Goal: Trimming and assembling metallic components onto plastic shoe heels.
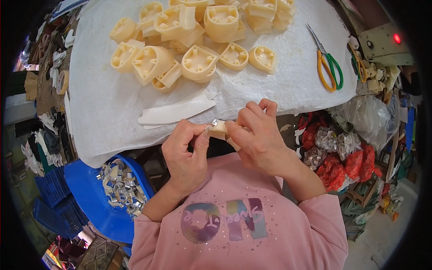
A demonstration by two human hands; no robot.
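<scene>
1. You hold a small cream plastic piece [221, 130] at the centre of the frame, just below the near edge of the white-covered table [103, 103] and above your pink sweatshirt [252, 225].
2. Your right hand [261, 139] is closed around the piece from the right, fingers curled over its top, so most of it is hidden.
3. Your left hand [186, 153] pinches narrow at the piece's left end, thumb and forefinger meeting on a small shiny metal bit [214, 122] that sits there.
4. Just above your hands, white paper-like strips [177, 112] lie on the table, near but apart from your fingers.
5. Further up, in the upper middle of the frame, a heap of cream moulded plastic parts [198, 36] is piled up, some stacked on others.
6. At the upper right, scissors with green and yellow handles [327, 60] lie on the cloth, well apart from your hands.
7. At the lower left, a blue bin [90, 198] holds a mass of small silvery metal clips [119, 186], beside your left forearm.
8. At the right, clear and red plastic bags [346, 148] crowd the floor beside your right arm.
</scene>
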